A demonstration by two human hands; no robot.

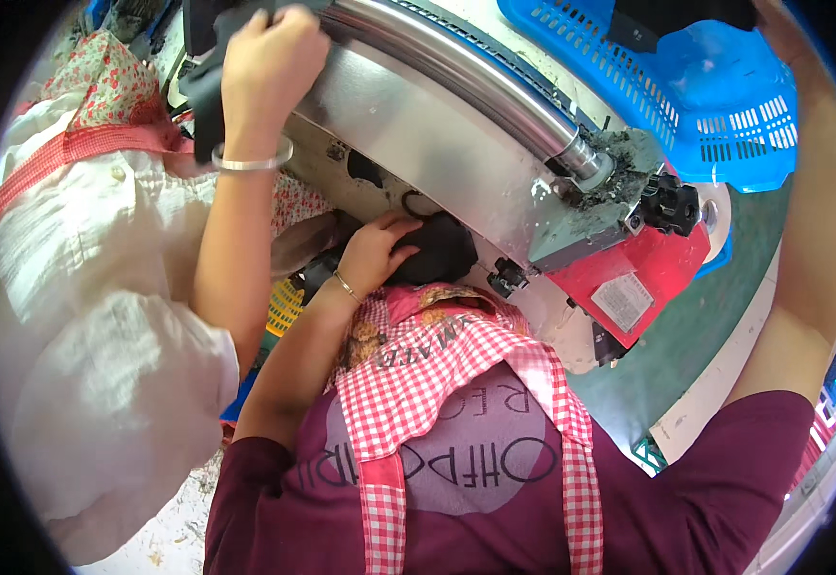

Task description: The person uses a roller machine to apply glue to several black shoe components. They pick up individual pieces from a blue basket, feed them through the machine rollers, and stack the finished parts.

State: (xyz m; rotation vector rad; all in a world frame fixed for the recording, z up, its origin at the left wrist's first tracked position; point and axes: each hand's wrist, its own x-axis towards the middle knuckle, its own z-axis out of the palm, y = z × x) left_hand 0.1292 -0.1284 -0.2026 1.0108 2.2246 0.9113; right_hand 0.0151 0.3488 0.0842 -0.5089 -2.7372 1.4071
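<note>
My left hand (380, 251), with a thin bracelet at its wrist, is closed at the edge of dark, soft-looking black pieces (437, 249) above my lap. At the upper right rim, my right hand (788, 36) reaches over a blue plastic basket (739, 91) and grips a black sheet-like piece (691, 10). The picture's edge cuts off part of that hand. In front of me stands a machine with a long shiny metal roller (476, 81) and a flat metal plate (389, 120).
A co-worker in white (121, 383) sits close on my left, their hand (274, 72) at the machine's far left beside black material. The machine's near end has a red side panel (629, 287), black knobs (672, 204) and dark scraps. A yellow basket (286, 307) stands low between us.
</note>
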